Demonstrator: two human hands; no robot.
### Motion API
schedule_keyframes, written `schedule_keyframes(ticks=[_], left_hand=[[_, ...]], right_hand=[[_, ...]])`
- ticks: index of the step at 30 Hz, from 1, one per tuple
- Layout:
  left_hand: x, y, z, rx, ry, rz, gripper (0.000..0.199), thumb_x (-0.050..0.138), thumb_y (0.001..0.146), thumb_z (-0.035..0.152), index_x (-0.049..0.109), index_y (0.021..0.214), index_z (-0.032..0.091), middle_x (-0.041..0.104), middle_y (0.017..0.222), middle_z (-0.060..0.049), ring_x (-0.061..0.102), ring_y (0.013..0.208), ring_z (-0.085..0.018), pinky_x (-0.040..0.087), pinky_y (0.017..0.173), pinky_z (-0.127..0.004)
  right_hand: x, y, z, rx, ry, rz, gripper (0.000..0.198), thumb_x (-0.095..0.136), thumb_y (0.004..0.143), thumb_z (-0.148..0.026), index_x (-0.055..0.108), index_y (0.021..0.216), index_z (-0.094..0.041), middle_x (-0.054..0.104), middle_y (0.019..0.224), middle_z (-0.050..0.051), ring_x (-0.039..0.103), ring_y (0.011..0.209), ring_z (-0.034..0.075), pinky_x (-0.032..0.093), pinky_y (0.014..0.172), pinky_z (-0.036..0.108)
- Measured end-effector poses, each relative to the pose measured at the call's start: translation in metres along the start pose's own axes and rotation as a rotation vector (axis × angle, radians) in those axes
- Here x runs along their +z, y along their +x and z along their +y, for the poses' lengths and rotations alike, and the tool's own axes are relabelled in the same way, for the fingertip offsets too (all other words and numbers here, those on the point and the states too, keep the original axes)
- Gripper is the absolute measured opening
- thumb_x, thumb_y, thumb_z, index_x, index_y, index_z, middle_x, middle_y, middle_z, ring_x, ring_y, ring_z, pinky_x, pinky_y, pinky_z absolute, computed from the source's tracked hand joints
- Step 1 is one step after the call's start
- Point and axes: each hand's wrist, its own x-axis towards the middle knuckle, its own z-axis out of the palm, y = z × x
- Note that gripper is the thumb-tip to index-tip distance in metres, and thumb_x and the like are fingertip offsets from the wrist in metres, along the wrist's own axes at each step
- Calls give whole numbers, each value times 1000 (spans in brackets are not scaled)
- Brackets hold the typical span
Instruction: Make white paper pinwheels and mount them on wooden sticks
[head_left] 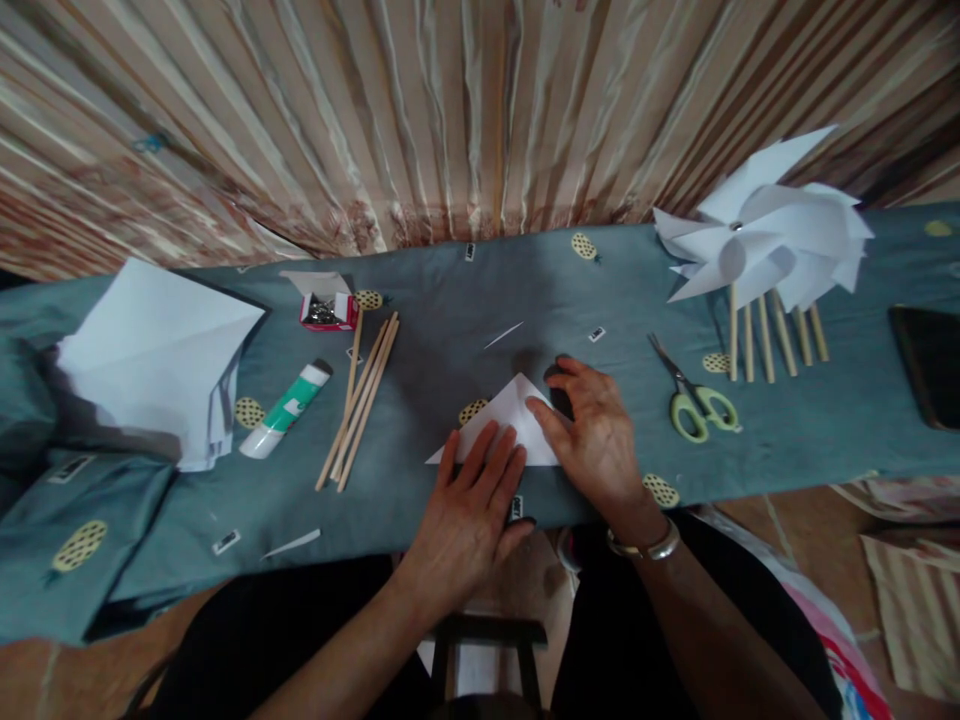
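A white sheet of paper (517, 405), folded into a triangle, lies on the cloth-covered table in front of me with its point facing away. My left hand (476, 495) rests flat on the near folded edge, fingers stretched out. On the triangle's right side is my right hand (592, 425), its thumb on the paper and its fingers apart around the right slope. The paper's right corner is hidden under this hand. A thin paper strip (503, 334) lies beyond the triangle.
To the left are stacked paper sheets (161, 350), a glue stick (286, 410), wooden sticks (364, 410) and an open box of metal pins (328, 308). Scissors (691, 395), several paper pinwheels (780, 235) and a dark phone (926, 365) lie right. A pleated curtain (465, 110) hangs behind.
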Motion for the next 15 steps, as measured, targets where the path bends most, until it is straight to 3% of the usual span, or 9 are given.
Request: schedule_keyframes(ticks=[5, 15], left_hand=[[2, 0, 1, 1, 15, -20, 64, 45, 97, 53, 43, 143, 10, 47, 152, -16, 36, 145, -36, 26, 119, -61], [-1, 1, 4, -35, 10, -76, 67, 46, 96, 55, 40, 147, 12, 42, 156, -15, 32, 148, -35, 26, 119, -62]], right_hand=[[-6, -17, -10, -62, -177, -10, 55, 58, 94, -45, 56, 132, -6, 60, 135, 22, 55, 123, 34, 47, 100, 48], [-12, -43, -21, -20, -239, -4, 65, 56, 93, -45, 44, 143, -4, 48, 147, 26, 44, 137, 36, 34, 110, 52]])
